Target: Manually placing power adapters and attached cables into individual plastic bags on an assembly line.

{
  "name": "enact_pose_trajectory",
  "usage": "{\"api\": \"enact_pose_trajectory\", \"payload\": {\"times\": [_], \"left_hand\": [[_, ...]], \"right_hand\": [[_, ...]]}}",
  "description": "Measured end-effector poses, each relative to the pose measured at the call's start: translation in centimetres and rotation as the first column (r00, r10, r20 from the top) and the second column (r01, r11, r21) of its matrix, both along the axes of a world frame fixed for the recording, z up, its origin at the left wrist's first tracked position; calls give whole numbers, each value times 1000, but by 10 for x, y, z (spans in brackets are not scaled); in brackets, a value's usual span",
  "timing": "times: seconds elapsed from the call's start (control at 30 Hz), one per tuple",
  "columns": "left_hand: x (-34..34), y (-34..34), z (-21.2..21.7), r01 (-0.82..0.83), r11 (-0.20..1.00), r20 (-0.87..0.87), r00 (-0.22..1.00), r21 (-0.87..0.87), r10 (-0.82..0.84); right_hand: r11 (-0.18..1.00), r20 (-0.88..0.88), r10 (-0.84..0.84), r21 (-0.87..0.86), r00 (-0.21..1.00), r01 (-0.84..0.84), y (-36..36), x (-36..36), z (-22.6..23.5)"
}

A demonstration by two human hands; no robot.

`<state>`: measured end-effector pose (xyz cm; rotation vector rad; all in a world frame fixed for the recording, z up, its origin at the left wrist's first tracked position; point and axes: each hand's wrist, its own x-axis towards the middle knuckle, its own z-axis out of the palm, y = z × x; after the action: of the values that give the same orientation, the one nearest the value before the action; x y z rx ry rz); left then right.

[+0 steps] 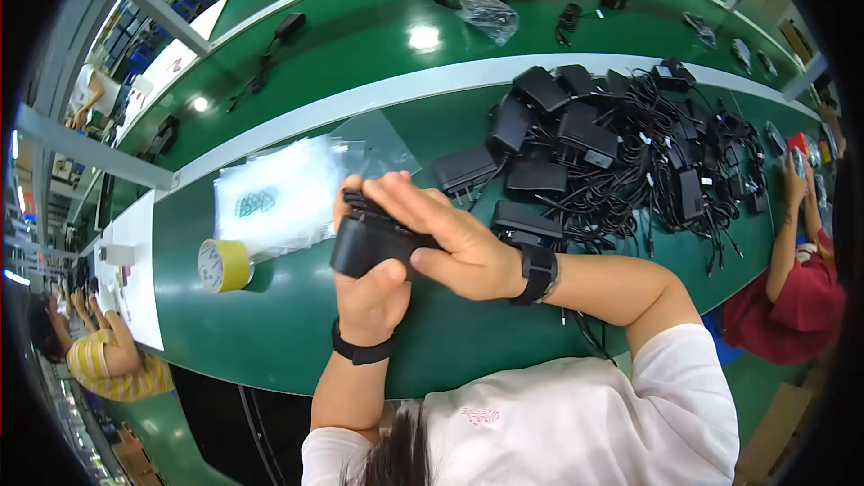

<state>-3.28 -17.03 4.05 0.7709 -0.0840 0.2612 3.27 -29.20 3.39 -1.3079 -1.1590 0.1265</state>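
Note:
Between my two hands, above the green table, is a black power adapter [364, 247] with its black cable [360, 202] bundled against it. My left hand [371, 301] grips the adapter from below, thumb across its near face. From the right, my right hand [454, 247] presses over the adapter and the cable bundle, fingers together. Part of the adapter is covered by my fingers. Just beyond my hands lies a stack of clear plastic bags [283, 193]. To the right, a large heap of black power adapters [589, 135] with tangled cables spreads over the table.
A yellow tape roll [225, 265] stands left of my hands. Beyond a white ledge, a green conveyor surface [360, 45] carries spaced adapters and a bagged cable [489, 16]. A person in red [792, 297] works at the right, another in yellow stripes [112, 355] at the left.

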Motion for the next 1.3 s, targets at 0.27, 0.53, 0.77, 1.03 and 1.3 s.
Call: {"api": "enact_pose_trajectory", "payload": {"times": [0.27,0.53,0.77,1.03,1.3], "left_hand": [[-5,17,5,-10,999,-83,996,-40,7],[-6,39,11,-530,646,280,845,549,455],[-11,25,6,-370,694,346,920,617,183],[-11,15,7,-162,965,196,973,205,122],[-7,7,7,-154,938,-40,984,312,174]], "right_hand": [[907,482,-263,-173,836,385,3,-16,6],[773,-714,-83,-486,695,-408,-6,-1,24],[932,-973,227,201,51,-302,2,6,6],[981,-952,180,153,250,-121,-2,16,0],[994,-859,108,97,501,-47,7,-8,0]]}}
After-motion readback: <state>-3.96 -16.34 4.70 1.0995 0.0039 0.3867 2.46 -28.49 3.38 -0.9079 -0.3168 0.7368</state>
